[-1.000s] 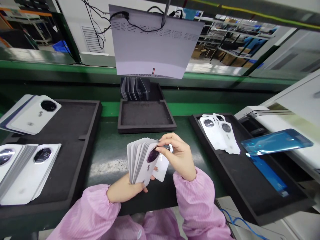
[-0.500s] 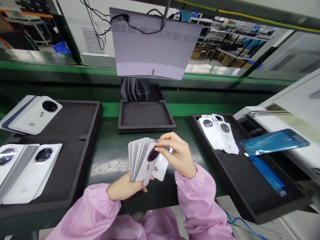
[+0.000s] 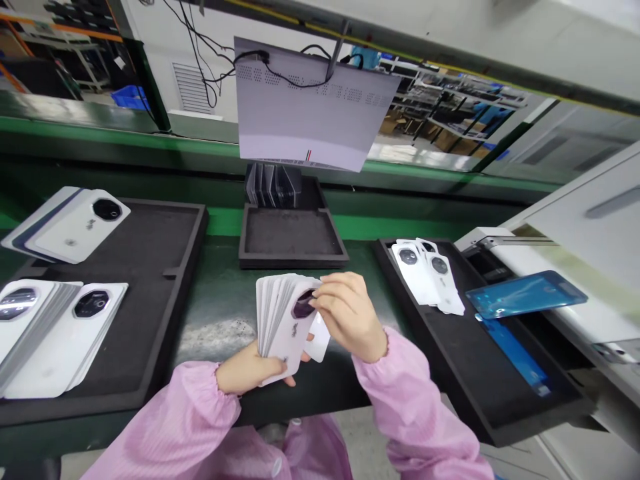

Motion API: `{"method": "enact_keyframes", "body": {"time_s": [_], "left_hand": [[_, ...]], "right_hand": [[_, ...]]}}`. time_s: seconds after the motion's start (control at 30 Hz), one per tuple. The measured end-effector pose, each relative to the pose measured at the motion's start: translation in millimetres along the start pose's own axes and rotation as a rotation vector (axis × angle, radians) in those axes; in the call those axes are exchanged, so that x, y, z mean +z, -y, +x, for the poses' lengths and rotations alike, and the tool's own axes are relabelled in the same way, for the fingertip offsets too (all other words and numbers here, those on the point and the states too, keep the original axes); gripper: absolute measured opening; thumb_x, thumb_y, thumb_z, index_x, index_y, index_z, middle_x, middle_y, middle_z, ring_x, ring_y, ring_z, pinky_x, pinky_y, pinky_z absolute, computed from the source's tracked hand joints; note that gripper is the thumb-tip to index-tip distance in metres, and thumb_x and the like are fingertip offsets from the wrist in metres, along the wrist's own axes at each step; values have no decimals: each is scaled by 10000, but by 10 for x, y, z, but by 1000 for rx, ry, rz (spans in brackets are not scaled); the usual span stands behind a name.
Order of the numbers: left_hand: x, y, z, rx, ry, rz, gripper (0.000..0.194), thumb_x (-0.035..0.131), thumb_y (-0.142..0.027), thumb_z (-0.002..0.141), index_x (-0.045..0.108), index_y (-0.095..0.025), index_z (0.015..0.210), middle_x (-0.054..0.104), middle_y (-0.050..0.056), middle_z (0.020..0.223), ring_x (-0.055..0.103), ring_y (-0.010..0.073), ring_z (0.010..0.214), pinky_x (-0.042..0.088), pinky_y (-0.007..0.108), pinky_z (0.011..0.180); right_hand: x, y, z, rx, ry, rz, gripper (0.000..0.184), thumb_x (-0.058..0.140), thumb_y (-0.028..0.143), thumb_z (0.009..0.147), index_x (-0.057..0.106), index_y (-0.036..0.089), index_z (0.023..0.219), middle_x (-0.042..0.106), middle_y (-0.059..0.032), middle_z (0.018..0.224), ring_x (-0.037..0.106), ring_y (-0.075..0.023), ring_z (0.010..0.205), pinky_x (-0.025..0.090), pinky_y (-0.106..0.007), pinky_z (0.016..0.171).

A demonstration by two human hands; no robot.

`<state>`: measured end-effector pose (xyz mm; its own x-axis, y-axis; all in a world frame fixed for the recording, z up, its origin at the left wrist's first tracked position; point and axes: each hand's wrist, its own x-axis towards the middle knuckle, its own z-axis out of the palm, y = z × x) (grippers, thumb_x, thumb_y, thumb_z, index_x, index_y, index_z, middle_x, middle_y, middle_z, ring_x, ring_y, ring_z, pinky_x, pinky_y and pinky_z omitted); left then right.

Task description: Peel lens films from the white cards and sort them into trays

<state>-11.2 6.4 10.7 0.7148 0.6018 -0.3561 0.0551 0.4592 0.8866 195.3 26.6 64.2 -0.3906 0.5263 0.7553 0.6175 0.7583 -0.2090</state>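
Observation:
My left hand (image 3: 255, 367) is closed around a fanned stack of white phone back covers (image 3: 273, 313), thumb on the lower front. The front cover (image 3: 291, 337) has a dark camera window (image 3: 303, 304) near its top. At the upper right edge of that cover, beside the window, my right hand (image 3: 349, 312) is closed in a pinch; its fingertips hide what exactly lies between them. Behind the stack, partly covered by my right hand, a separate white cover (image 3: 319, 339) shows.
Stacked white covers (image 3: 65, 340) stand in a black tray (image 3: 145, 320) at left. Ahead, dark thin sheets (image 3: 273, 185) fill the back of a small tray (image 3: 293, 260) below a hanging panel (image 3: 305, 107). At right, a tray (image 3: 440, 360) holds several covers (image 3: 417, 277) and blue film pieces (image 3: 525, 293).
The view has shifted slightly. My right hand has turned and lowered a little, its fingers staying at the front cover's camera window. Less of the cover behind shows. My left hand keeps its hold.

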Motion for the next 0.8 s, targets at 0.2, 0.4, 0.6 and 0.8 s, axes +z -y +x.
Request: {"method": "enact_keyframes", "body": {"time_s": [0.2,0.4,0.6,0.8], "left_hand": [[12,28,-1,51,33,-168,518,604,-140,648,591,-174,1165,690,98,1016,661,183,644,493,321,669],[6,18,5,60,67,-242,525,609,-135,645,583,-168,1168,697,112,1003,668,199,627,510,334,641],[12,1,-10,69,62,-249,520,615,-134,649,584,-162,1167,697,114,999,669,197,636,509,329,645],[4,18,-5,66,63,-248,524,616,-129,656,569,-161,1177,688,116,1033,668,192,638,511,329,650]], "right_hand": [[201,51,-115,160,-179,142,282,569,15,773,571,205,981,636,-59,863,606,-187,828,527,-365,698],[151,44,-43,191,-169,158,249,535,15,783,648,230,837,631,-48,847,591,-201,870,529,-384,715],[203,34,-72,144,-146,116,293,556,21,777,627,227,973,635,-47,815,577,-182,796,521,-356,677],[206,43,5,203,-104,152,258,591,81,784,604,209,1007,646,-36,781,568,-182,781,509,-368,709]]}}
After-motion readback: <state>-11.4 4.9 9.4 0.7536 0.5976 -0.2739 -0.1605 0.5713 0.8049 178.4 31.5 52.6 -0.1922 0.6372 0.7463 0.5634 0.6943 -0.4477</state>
